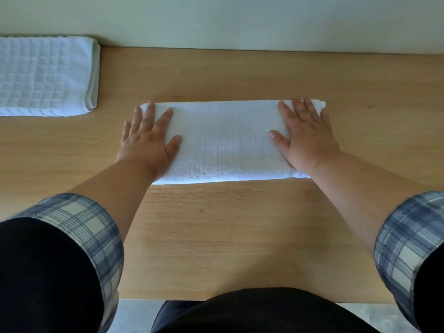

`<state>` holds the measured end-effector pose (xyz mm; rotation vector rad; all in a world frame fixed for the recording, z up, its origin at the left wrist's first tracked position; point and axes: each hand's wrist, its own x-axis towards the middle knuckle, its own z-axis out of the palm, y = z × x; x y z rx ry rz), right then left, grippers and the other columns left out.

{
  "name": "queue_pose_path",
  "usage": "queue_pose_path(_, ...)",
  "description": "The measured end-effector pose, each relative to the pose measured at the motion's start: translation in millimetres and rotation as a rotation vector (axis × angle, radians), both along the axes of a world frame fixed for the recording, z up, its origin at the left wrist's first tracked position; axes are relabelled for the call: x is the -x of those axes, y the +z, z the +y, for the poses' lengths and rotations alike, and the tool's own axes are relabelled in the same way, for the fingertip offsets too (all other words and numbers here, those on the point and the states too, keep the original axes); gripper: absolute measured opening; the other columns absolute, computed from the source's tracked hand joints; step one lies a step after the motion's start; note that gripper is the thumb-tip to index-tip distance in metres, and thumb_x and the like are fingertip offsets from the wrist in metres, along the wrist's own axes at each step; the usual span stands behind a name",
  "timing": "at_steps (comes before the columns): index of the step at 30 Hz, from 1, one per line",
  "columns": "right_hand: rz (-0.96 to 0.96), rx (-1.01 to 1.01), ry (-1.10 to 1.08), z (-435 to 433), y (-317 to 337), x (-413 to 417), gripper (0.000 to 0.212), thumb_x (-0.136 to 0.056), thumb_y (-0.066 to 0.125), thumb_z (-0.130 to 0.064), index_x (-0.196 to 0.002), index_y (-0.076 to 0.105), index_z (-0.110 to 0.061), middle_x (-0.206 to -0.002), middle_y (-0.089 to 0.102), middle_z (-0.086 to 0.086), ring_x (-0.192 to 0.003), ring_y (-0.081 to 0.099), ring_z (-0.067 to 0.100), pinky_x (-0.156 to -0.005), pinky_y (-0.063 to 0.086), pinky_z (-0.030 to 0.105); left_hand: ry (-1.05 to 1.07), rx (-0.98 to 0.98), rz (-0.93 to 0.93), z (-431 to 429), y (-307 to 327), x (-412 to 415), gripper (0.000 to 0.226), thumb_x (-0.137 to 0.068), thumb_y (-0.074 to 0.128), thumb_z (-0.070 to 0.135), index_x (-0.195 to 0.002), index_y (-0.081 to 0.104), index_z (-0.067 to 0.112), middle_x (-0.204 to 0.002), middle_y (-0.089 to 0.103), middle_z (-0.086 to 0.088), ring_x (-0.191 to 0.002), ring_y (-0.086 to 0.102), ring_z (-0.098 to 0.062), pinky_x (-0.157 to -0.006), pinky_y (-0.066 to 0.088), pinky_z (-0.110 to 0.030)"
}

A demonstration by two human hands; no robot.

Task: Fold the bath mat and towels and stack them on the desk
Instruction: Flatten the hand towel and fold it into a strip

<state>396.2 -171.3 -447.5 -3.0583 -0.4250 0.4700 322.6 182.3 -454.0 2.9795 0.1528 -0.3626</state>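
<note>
A white towel (224, 143), folded into a long flat rectangle, lies in the middle of the wooden desk (240, 231). My left hand (149, 140) rests flat on its left end with fingers spread. Flat on the towel's right end lies my right hand (304, 138), fingers also apart. Neither hand grips the cloth. At the far left, a folded white bath mat (45, 75) with a raised square pattern sits on the desk, partly cut off by the frame edge.
A pale wall (240, 20) runs along the desk's far edge. The desk's near edge (144, 298) is close to my body, with grey floor below it. Bare wood shows to the right of the towel and in front of it.
</note>
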Motion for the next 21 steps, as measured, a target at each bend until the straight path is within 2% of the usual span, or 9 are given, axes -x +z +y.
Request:
queue_pose_path(4, 0.004, -0.036, -0.043, 0.6, 9.1, 5.4, 0.072, -0.096, 0.010, -0.065, -0.159, 0.009, -0.028, -0.167, 0.004, 0.002, -0.153, -0.006, 0.017, -0.123, -0.005, 0.045, -0.049, -0.076, 0.049, 2.1, 6.1, -3.2, 0.071, -0.093, 0.005, 0.068, -0.155, -0.008, 0.035, -0.164, -0.014, -0.002, -0.149, -0.017, -0.027, -0.120, -0.008, -0.051)
queue_pose_path(7, -0.087, -0.212, -0.135, 13.8, 25.1, 27.5, 0.064, -0.101, 0.013, -0.051, -0.157, 0.024, -0.021, -0.166, 0.015, 0.003, -0.153, 0.003, 0.017, -0.124, -0.002, 0.044, -0.156, -0.079, -0.034, -11.7, 19.1, 6.8, 0.073, -0.093, 0.001, 0.067, -0.154, -0.015, 0.030, -0.163, -0.019, -0.004, -0.148, -0.023, -0.026, -0.119, -0.011, -0.051)
queue_pose_path(10, -0.155, -0.335, -0.167, 13.0, 33.4, 74.0, 0.052, -0.102, 0.029, -0.030, -0.149, 0.043, -0.013, -0.159, 0.033, 0.006, -0.150, 0.021, 0.022, -0.123, 0.011, 0.044, -0.431, 0.023, 0.008, -26.4, 21.7, 39.7, 0.078, -0.090, 0.007, 0.070, -0.152, -0.019, 0.031, -0.163, -0.020, -0.001, -0.148, -0.022, -0.019, -0.121, -0.009, -0.043)
queue_pose_path(13, -0.189, -0.353, -0.410, -7.1, 35.7, 111.8, 0.043, -0.091, 0.047, -0.005, -0.133, 0.058, -0.003, -0.141, 0.054, 0.015, -0.133, 0.046, 0.034, -0.111, 0.035, 0.038, -0.475, -0.022, 0.075, -24.8, 10.9, 61.2, 0.079, -0.089, 0.012, 0.068, -0.148, -0.025, 0.029, -0.163, -0.021, -0.002, -0.148, -0.022, -0.020, -0.120, -0.013, -0.040)
queue_pose_path(15, -0.195, -0.305, -0.481, -17.2, 34.7, 126.4, 0.040, -0.085, 0.054, -0.005, -0.124, 0.062, -0.004, -0.128, 0.059, 0.013, -0.119, 0.053, 0.034, -0.100, 0.043, 0.038, -0.465, -0.037, 0.064, -22.9, 3.8, 62.9, 0.076, -0.091, 0.009, 0.066, -0.151, -0.020, 0.029, -0.162, -0.022, -0.002, -0.148, -0.022, -0.021, -0.119, -0.014, -0.041)
queue_pose_path(18, -0.156, -0.165, -0.445, -25.6, 28.8, 129.8, 0.043, -0.093, 0.058, -0.016, -0.135, 0.057, -0.017, -0.141, 0.051, 0.007, -0.123, 0.047, 0.031, -0.105, 0.040, 0.042, -0.470, -0.029, 0.039, -22.8, -3.1, 61.7, 0.072, -0.089, -0.001, 0.065, -0.151, -0.019, 0.034, -0.163, -0.021, -0.002, -0.148, -0.022, -0.022, -0.117, -0.015, -0.042)
queue_pose_path(21, -0.218, -0.063, -0.394, -35.7, 24.6, 117.5, 0.031, -0.095, 0.056, -0.020, -0.125, 0.065, -0.022, -0.129, 0.058, 0.006, -0.114, 0.050, 0.032, -0.095, 0.045, 0.044, -0.444, -0.006, 0.030, -21.7, -6.6, 59.6, 0.067, -0.093, 0.006, 0.060, -0.153, -0.014, 0.036, -0.163, -0.019, 0.000, -0.149, -0.020, -0.020, -0.119, -0.013, -0.043)
